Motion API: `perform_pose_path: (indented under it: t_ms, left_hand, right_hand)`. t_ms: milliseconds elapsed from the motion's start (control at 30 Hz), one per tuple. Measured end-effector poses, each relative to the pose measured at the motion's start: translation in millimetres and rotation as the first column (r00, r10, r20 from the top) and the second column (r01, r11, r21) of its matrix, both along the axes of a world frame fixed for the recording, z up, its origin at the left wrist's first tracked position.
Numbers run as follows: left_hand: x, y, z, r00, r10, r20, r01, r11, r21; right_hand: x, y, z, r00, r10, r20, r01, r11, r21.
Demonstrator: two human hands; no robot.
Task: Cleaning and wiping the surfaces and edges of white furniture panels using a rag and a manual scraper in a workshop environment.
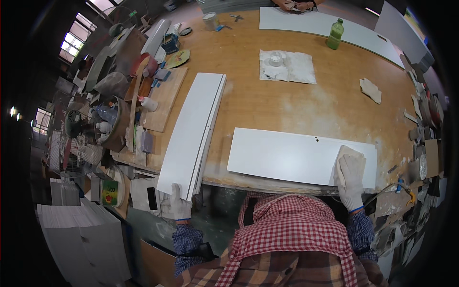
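Observation:
My left hand (180, 206), in a white knit glove, holds the near end of a stack of long white panels (193, 124) at the table's front left edge. Its thumb lies on the top face; the other fingers are mostly hidden. A single white panel (282, 155) lies crosswise in front of me, with small dark holes near its far edge. On that panel's right end my right hand (351, 179), gloved too, presses down a folded pale cloth (343, 155). The gloved fingers are bent over the cloth and partly hide it.
Across the wooden table (248, 105), another person's hands (296, 5) are at a long white panel (325, 26). A green bottle (335, 34) stands on it. A white sheet (299, 67) bears a small round container (276, 59). Bottles and tools crowd the left; a fan (74, 153) stands beyond.

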State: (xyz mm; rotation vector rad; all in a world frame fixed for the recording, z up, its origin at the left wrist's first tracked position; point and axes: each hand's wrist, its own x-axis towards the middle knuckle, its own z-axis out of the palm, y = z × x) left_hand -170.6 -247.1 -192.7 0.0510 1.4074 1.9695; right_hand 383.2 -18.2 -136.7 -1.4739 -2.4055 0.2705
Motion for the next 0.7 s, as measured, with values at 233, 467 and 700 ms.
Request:
perform_pose_path:
  t_ms: [233, 467, 700]
  left_hand:
    - [-3.3, 2.1, -30.6, 0.998, 0.014, 0.063, -0.003, 0.985, -0.174]
    - [-46.3, -0.6, 9.7, 0.906, -0.329, 0.266, 0.423, 0.676, -0.604]
    - [50.0, 134.7, 93.4, 0.231, -0.771, -0.594, 0.042, 0.618, -0.785]
  right_hand:
    - [0.6, 3.8, 5.3, 0.999, -0.01, 0.033, 0.011, 1.0, -0.004]
    - [-6.5, 27.7, 15.8, 0.979, 0.056, 0.195, -0.091, 0.981, 0.17]
    - [-123.9, 29.9, 44.8, 0.944, 0.329, 0.033, -0.323, 0.895, 0.307]
